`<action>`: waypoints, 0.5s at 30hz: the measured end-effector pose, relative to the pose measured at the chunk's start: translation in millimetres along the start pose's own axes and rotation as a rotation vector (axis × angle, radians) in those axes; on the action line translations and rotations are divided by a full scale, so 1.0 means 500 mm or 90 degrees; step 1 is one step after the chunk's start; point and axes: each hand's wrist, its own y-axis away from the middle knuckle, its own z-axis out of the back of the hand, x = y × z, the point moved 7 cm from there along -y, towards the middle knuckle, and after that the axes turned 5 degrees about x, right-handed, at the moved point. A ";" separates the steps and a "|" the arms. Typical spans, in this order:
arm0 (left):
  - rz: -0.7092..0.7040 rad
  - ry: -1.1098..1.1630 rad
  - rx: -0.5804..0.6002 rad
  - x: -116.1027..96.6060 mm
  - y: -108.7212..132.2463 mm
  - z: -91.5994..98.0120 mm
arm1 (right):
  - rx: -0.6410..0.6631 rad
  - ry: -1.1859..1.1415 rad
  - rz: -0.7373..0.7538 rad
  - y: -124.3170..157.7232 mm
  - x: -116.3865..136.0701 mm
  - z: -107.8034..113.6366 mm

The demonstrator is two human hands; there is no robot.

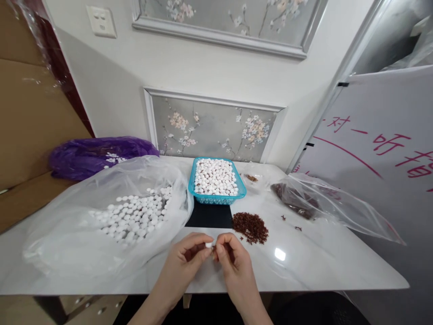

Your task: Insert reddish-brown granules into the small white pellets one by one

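Between thumb and forefinger, my left hand [184,262] pinches a small white round cap [209,245]. My right hand [235,264] is closed beside it, its fingertips on a small reddish-brown piece [214,248] that meets the cap; its exact shape is mostly hidden by the fingers. Both hands are low over the table's front edge, almost touching. A heap of similar reddish-brown pieces [250,227] lies just beyond my right hand. Left of my left hand, a clear plastic bag [77,243] spreads open with many loose white caps [135,216] in it.
Behind the hands, a blue basket [216,199] full of white caps stands by a black mat [209,215]. A zip bag [352,205] of brown pieces lies right, a purple bag [81,155] back left. The white table [304,266] meets the wall behind.
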 end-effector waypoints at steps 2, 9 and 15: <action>-0.018 -0.019 0.012 -0.008 0.000 -0.005 | 0.001 0.003 -0.002 0.001 0.000 0.000; -0.046 -0.052 0.051 -0.025 0.005 -0.017 | 0.004 -0.003 0.004 0.004 0.003 0.002; -0.029 -0.020 0.063 -0.028 0.005 -0.016 | 0.019 -0.001 0.046 0.001 0.008 0.004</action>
